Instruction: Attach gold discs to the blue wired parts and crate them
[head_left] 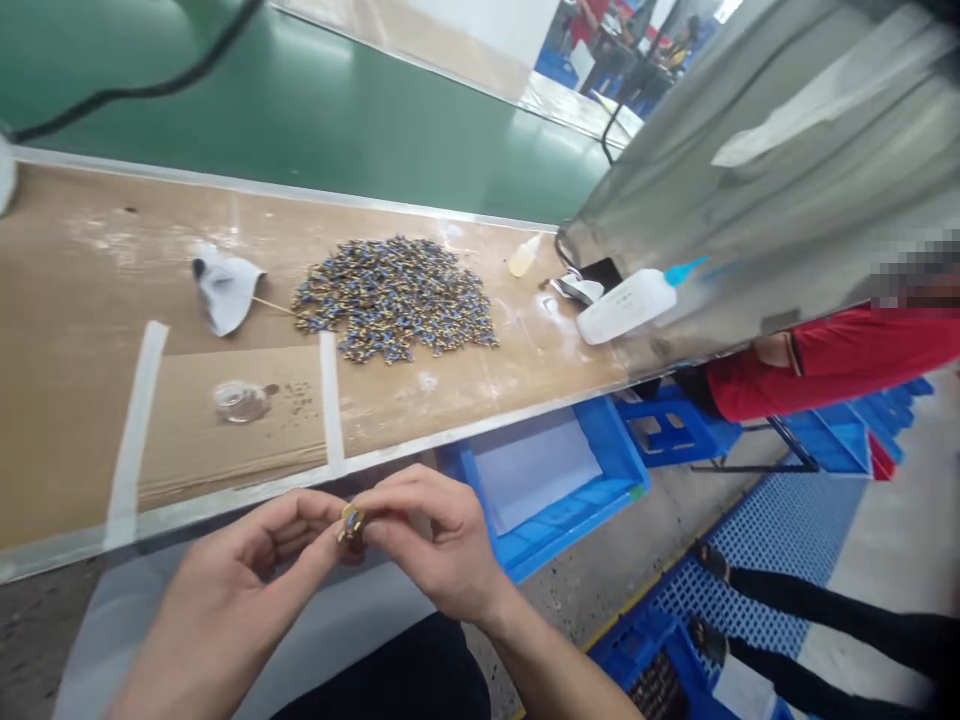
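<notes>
Below the table's front edge, my left hand (247,570) and my right hand (431,540) meet fingertip to fingertip. Both pinch one small gold and blue metal part (351,522) between them. A heap of several similar gold and blue parts (394,298) lies on the cardboard-covered table (75,300), well beyond my hands.
A crumpled white cloth with a thin stick (223,290), a small clear dish (240,401), a small yellowish bottle (523,257) and a white bottle with a blue nozzle (634,300) lie on the table. A blue bin (600,500) sits under it. A person in red (840,360) sits at right.
</notes>
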